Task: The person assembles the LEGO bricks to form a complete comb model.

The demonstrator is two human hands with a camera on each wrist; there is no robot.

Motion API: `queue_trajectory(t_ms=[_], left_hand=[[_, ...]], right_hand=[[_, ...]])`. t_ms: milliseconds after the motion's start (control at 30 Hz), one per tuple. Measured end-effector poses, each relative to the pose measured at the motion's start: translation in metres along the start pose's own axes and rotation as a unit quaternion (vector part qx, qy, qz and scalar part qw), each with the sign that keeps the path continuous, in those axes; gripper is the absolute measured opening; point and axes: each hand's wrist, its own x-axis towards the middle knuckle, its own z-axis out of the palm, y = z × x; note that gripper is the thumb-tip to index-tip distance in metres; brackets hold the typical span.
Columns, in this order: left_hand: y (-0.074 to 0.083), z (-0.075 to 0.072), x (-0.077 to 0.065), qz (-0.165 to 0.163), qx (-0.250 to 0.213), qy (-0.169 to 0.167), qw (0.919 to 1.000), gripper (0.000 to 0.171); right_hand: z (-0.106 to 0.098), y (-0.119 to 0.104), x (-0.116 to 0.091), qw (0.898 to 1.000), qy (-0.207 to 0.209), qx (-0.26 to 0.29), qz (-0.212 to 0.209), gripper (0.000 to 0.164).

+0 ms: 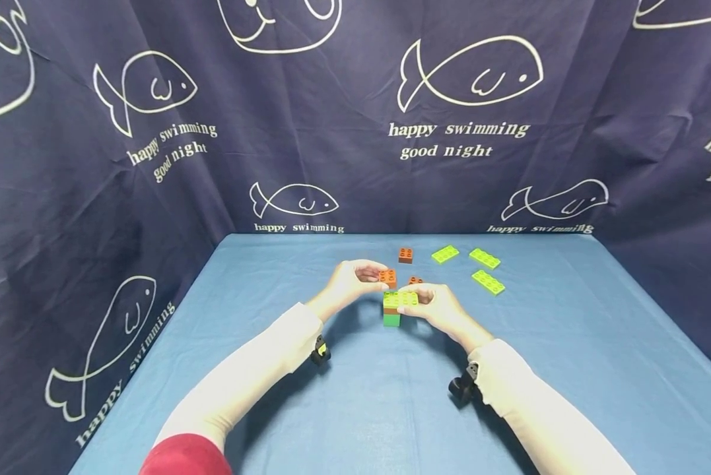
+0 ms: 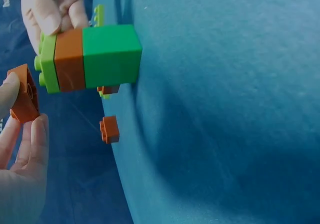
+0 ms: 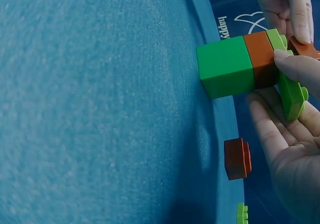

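My left hand (image 1: 350, 280) pinches an orange-brown toy building brick (image 1: 387, 278) between thumb and fingers, above and to the left of a small upright stack. That stack has a green block (image 2: 112, 56) at the bottom, an orange-brown brick (image 2: 70, 58) in the middle and a lime-green plate (image 1: 400, 299) on top. The plate juts out to the right past the bricks below. With thumb and fingers, my right hand (image 1: 441, 307) grips the plate's overhanging end. In the right wrist view the held brick is partly hidden behind the thumb and the plate.
Behind the hands lie a loose orange-brown brick (image 1: 405, 255) and another orange-brown brick (image 1: 415, 281), partly hidden by the right hand. Three lime-green plates lie farther right: one plate (image 1: 445, 254), a second plate (image 1: 484, 258) and a third plate (image 1: 488, 282). A dark printed curtain (image 1: 355, 132) hangs behind the blue table (image 1: 355, 396).
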Motion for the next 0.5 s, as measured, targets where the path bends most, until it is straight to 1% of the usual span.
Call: queue_trajectory(t_ms=[167,267,400,500], left_hand=[[0.002,0.001,-0.003,0.006,0.002,0.008,0.9999,0.037],[0.005,0.003,-0.005,0.008,0.01,0.003,0.9999,0.038],[0.007,0.006,-0.009,-0.002,0.022,-0.007,0.9997,0.037],[0.004,0.008,-0.012,-0.005,0.023,-0.01,0.9997,0.037]], right_hand=[[0.0,-0.004,0.001,1.0,0.0,-0.003,0.004,0.041],[-0.001,-0.005,0.002,1.0,0.007,-0.001,0.01,0.043],[0.0,-0.004,0.0,1.0,0.005,-0.001,0.019,0.046],[0.002,-0.003,-0.001,1.0,-0.001,0.0,0.02,0.046]])
